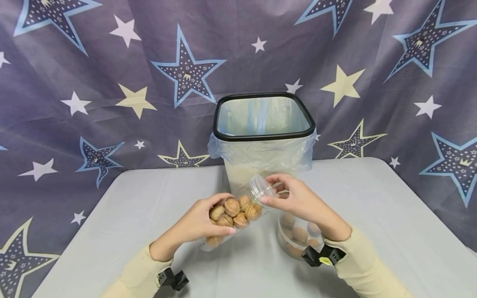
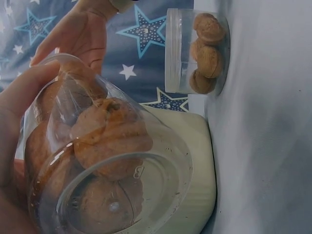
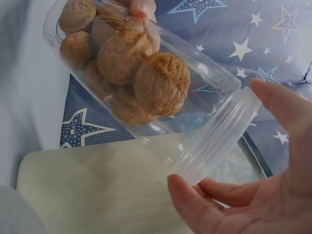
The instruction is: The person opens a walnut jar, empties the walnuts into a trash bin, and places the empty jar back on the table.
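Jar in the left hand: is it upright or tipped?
Tipped. The jar slants in the left hand, its lid end higher, while the second jar stands upright on the table.

Studio-like setup, table, curtain backdrop (starry)

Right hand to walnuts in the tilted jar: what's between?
The lid, held by the right hand, then a walnut-free stretch of clear tilted jar before the walnuts. Right wrist view shows it.
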Demonstrator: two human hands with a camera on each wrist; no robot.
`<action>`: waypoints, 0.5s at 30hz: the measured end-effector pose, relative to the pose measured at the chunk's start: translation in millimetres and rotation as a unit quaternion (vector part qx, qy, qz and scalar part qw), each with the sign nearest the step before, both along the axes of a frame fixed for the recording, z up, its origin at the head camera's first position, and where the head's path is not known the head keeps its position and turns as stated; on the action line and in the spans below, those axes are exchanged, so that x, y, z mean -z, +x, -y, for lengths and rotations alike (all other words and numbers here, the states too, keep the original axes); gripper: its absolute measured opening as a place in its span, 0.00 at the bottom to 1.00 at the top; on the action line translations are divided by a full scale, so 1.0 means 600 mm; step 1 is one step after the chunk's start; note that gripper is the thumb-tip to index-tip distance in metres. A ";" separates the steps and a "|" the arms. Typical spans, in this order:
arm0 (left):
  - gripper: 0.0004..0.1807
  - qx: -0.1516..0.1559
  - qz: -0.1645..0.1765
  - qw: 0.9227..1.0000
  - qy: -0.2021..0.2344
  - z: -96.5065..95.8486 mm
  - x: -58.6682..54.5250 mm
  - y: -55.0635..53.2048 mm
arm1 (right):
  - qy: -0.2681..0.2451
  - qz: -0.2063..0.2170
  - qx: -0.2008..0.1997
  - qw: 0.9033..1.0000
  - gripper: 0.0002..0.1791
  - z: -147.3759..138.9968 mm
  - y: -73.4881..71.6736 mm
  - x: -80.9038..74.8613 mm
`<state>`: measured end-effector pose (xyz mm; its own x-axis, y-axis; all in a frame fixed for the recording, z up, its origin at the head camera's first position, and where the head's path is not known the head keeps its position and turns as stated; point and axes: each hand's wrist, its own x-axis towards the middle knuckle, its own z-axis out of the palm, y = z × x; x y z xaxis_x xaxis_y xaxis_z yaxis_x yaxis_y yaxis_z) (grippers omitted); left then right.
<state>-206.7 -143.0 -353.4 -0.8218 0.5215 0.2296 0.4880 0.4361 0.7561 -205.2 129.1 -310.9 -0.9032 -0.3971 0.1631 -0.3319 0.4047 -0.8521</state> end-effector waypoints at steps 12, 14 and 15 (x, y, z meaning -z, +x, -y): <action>0.38 0.023 0.020 0.999 0.023 0.005 -0.004 0.000 | -0.077 -0.012 -0.040 0.996 0.35 -0.005 0.001 -0.002; 0.38 0.027 0.024 0.999 0.028 0.006 -0.004 0.000 | -0.089 -0.010 -0.045 0.995 0.37 -0.005 0.002 -0.003; 0.38 0.029 0.026 0.999 0.031 0.007 -0.004 0.000 | -0.094 -0.008 -0.048 0.994 0.37 -0.005 0.001 -0.003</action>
<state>-206.7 -147.1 -350.9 -0.8022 0.5548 0.2207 0.4709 0.3605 0.8052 -204.5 132.1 -309.1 -0.8586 -0.4433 0.2573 -0.3765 0.2047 -0.9035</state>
